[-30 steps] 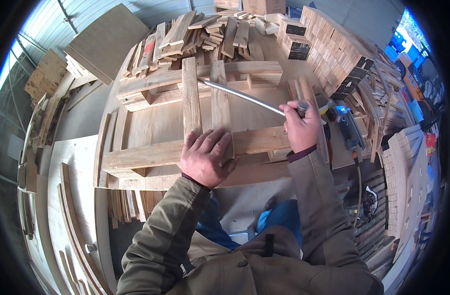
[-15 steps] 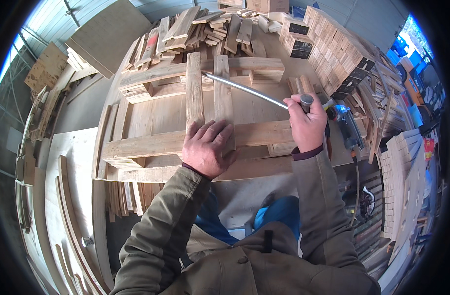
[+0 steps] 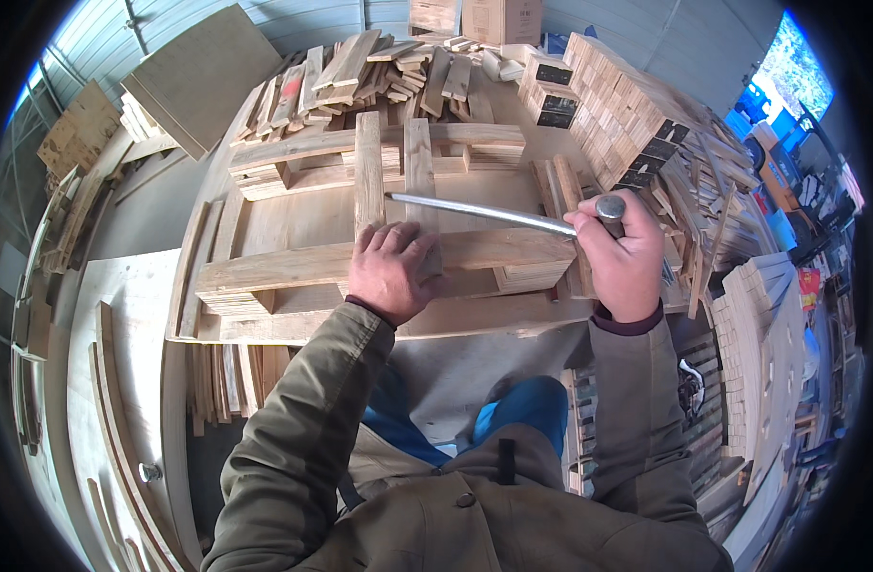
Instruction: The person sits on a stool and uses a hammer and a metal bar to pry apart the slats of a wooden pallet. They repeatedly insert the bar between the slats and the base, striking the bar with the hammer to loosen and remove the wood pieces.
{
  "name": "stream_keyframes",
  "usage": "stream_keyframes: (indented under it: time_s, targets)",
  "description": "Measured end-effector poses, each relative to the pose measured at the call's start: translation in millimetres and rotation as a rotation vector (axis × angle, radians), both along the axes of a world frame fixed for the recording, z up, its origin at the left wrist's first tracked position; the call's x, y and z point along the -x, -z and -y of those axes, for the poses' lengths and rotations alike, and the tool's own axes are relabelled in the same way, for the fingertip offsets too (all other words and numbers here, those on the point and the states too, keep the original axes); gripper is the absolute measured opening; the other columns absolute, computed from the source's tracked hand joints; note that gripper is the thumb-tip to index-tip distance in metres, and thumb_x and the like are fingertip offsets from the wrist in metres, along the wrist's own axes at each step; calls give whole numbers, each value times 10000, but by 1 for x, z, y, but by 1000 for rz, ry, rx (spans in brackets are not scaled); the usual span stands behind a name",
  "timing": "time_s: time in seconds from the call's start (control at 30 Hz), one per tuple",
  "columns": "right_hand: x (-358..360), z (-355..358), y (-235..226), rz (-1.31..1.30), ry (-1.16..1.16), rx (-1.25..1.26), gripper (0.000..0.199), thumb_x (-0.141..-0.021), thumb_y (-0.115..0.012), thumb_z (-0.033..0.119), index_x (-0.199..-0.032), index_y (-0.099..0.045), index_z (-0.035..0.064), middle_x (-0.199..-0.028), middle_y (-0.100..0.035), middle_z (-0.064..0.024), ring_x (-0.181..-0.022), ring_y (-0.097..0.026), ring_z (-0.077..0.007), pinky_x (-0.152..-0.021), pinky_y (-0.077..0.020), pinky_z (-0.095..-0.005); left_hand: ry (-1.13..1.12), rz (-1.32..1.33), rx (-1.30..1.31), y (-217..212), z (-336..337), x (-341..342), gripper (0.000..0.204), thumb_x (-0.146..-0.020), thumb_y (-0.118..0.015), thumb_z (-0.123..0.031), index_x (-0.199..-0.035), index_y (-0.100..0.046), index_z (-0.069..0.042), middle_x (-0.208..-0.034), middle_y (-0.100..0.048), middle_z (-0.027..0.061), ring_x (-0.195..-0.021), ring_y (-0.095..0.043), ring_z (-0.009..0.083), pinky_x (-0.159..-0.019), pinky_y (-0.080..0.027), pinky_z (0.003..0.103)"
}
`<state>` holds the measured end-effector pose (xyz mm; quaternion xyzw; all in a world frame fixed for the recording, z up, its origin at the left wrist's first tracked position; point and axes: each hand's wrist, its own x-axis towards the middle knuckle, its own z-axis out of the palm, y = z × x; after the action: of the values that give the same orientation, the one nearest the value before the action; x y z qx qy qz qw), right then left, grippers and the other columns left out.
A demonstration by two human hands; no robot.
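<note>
My left hand (image 3: 390,272) is closed over the near end of a wooden slat (image 3: 369,172), its thumb on the right side. A second slat (image 3: 419,173) lies alongside, and both cross the near rail (image 3: 274,267) and far rail (image 3: 298,148) of a wooden frame. Wrapped round one end of a metal-handled hammer (image 3: 489,212), my right hand (image 3: 627,257) is at the frame's right. The round metal head shows above my fist. From there the shaft slants left across the second slat, its dark tip close to the first slat's right edge; contact cannot be made out.
Loose boards (image 3: 360,71) are heaped at the table's far side. Stacked wood blocks (image 3: 622,105) rise at the back right. Long strips (image 3: 117,410) lie on a panel at the left, and a large sheet of plywood (image 3: 203,81) leans at the back left.
The hammer's tip has come nearer to me along the first slat. My right hand has moved right, and the blue tool seen beside it earlier no longer shows. The whole view has shifted slightly.
</note>
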<state>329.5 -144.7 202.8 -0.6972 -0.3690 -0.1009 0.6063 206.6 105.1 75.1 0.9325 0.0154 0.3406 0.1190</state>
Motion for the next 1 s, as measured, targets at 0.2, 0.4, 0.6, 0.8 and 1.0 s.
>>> stream_keyframes:
  time_s: [0.2,0.4,0.6,0.8,1.0]
  targets:
    - [18,20,-21,-47,-59,39,40,-929,-677,-37,-946,-644,-22,-874,-733,-47,-825,-668,-61,-732,-519,-233,12,9,13,-2,2,2,643,-703,-888,-419,-1260,-706,-155,-1225,-678,99,-1185,-625,322,-1098,-441,504]
    - [12,32,-28,-81,-73,35,38,-926,-680,-30,-944,-647,-23,-875,-728,-44,-845,-677,-68,-756,-525,-235,10,93,242,-10,-12,17,618,-783,-882,-414,-1265,-686,-82,-1221,-678,144,-1147,-644,373,-1009,-507,491]
    - [-10,35,-15,-199,-61,-12,70,-916,-675,-17,-926,-643,43,-823,-731,-50,-553,-474,-10,-479,-344,-202,-102,-6,262,-27,-74,-2,605,-886,-810,-416,-1299,-664,1,-1301,-654,245,-1202,-642,411,-1046,-516,459]
    - [-29,35,0,-298,-62,-29,65,-930,-663,-9,-944,-634,47,-844,-740,-87,-526,-467,-17,-451,-339,-206,-193,-317,676,-18,-126,-55,910,-889,-816,-454,-1523,-438,78,-1448,-581,287,-1344,-577,376,-1082,-496,430]
    - [-54,39,16,-461,-42,-33,89,-939,-647,-15,-983,-640,62,-886,-746,-112,-521,-477,-24,-461,-356,-202,-226,-269,684,23,-138,-92,956,-883,-826,-302,-1577,-306,100,-1353,-629,264,-1112,-699,266,-903,-580,349]
